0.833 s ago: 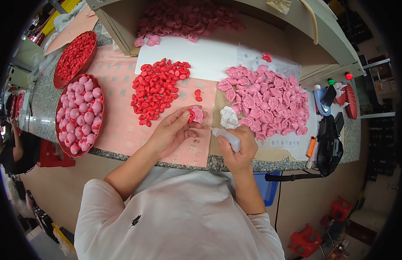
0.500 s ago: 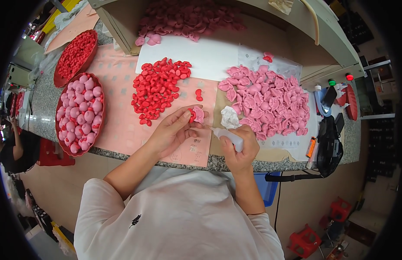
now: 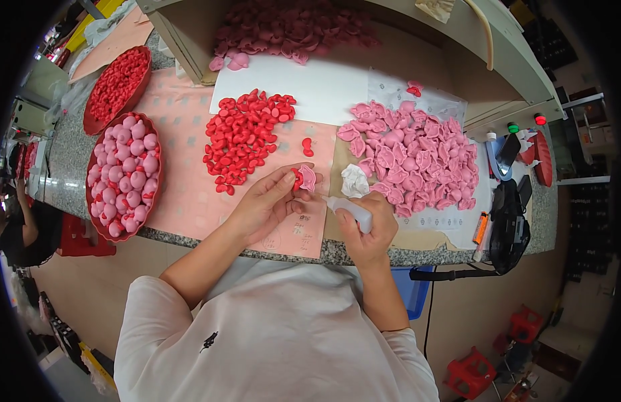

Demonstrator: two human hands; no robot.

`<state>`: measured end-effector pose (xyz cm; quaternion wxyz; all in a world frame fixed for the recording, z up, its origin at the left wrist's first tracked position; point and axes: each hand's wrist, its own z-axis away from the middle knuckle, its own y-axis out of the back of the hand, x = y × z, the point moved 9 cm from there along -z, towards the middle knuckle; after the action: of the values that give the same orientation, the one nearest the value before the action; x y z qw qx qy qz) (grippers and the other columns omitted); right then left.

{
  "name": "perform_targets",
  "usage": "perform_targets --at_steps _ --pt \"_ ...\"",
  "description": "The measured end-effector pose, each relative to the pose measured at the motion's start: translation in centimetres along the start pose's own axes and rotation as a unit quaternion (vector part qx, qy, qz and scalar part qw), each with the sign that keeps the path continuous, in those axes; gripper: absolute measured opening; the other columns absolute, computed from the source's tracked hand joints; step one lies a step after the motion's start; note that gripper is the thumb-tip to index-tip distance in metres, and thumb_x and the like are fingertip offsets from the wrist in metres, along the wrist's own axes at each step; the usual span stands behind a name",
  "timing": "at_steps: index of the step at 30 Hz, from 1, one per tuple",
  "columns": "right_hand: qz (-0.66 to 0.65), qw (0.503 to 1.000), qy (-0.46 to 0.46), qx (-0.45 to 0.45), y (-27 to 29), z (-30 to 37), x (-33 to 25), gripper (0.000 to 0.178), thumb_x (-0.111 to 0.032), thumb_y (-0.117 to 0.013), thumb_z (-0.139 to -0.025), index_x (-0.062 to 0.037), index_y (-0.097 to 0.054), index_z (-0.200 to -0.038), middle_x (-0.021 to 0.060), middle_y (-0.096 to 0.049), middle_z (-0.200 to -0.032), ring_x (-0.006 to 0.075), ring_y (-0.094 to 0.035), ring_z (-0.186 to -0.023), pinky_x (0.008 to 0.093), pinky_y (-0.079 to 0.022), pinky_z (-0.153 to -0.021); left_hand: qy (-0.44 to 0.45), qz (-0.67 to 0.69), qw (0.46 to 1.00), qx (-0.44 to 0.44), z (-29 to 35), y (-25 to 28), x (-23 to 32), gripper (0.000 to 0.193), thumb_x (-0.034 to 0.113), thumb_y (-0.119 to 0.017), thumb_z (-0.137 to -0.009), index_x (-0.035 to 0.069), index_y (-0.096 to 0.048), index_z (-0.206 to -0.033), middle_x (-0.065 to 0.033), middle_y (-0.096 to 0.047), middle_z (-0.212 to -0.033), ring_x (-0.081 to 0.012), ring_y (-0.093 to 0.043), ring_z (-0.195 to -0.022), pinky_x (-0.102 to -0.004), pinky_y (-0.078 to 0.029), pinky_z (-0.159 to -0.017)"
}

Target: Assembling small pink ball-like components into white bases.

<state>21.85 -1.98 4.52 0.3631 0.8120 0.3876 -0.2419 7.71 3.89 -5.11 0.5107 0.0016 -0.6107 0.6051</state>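
Between the fingertips of my left hand (image 3: 269, 201) is a small pink shell-shaped piece (image 3: 306, 178) with a red bean-shaped piece (image 3: 297, 179) against its left side. My right hand (image 3: 372, 231) grips a small translucent squeeze bottle (image 3: 354, 213), its thin nozzle tilted toward the pink piece. Whether the tip touches the piece is too small to tell. A heap of red bean-shaped pieces (image 3: 240, 141) lies beyond my left hand. Past my right hand spreads a heap of pink shell-shaped pieces (image 3: 418, 157). A crumpled white tissue (image 3: 355, 181) rests between the hands.
At the left, one red dish (image 3: 160, 194) holds pink balls with red bits; another red dish (image 3: 144, 74) holds small red pieces. A beige cabinet (image 3: 525, 80) arches over the back, with more pink pieces (image 3: 297, 30) beneath it. An orange tube (image 3: 481, 228) and black device (image 3: 510, 231) lie right.
My right hand and the bottle have shifted very slightly left, closer to the pink piece. The left hand has barely moved.
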Motion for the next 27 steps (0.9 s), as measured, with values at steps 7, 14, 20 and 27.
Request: perform_targets --at_steps 7,14,20,27 --pt "-0.007 1.0 0.014 -0.004 -0.46 -0.44 -0.68 0.016 -0.005 -0.07 -0.073 0.0005 -0.059 -0.083 0.0093 -0.059 -0.072 0.0204 -0.052 -0.06 0.0296 -0.041 -0.056 0.003 -0.001 1.0 -0.001 0.11 0.15 -0.11 0.038 0.024 -0.043 -0.099 0.003 -0.043 -0.131 -0.0068 -0.056 -0.119 -0.0108 -0.056 -0.091 -0.0283 -0.047 -0.079" --pt "-0.019 1.0 0.022 0.005 -0.71 -0.34 -0.49 0.018 -0.004 -0.069 -0.073 0.0005 -0.057 -0.085 0.0086 -0.058 -0.072 0.0192 -0.05 -0.06 0.0293 -0.041 -0.055 0.002 -0.009 1.0 -0.007 0.14 0.34 -0.18 0.044 0.027 -0.043 -0.098 0.003 -0.038 -0.135 -0.0099 -0.054 -0.124 -0.0121 -0.056 -0.091 -0.0306 -0.048 -0.081" --pt "-0.021 0.999 0.028 0.006 -0.72 -0.39 -0.58 0.016 -0.003 -0.068 -0.074 0.0002 -0.056 -0.085 0.0092 -0.06 -0.073 0.0185 -0.049 -0.059 0.029 -0.04 -0.055 0.005 -0.003 1.0 -0.011 0.11 0.53 -0.15 0.043 0.028 -0.045 -0.098 0.004 -0.04 -0.134 -0.009 -0.054 -0.124 -0.0129 -0.056 -0.091 -0.0315 -0.048 -0.082" --pt "-0.071 0.997 -0.026 0.01 -0.22 -0.21 0.19 0.015 -0.005 -0.064 -0.079 -0.0006 -0.053 -0.087 0.0095 -0.06 -0.076 0.0191 -0.051 -0.067 0.0306 -0.042 -0.064 0.024 0.035 0.999 -0.031 0.17 0.35 -0.4 0.042 0.027 -0.046 -0.097 0.005 -0.041 -0.133 -0.0099 -0.054 -0.125 -0.0131 -0.055 -0.094 -0.0316 -0.048 -0.082"
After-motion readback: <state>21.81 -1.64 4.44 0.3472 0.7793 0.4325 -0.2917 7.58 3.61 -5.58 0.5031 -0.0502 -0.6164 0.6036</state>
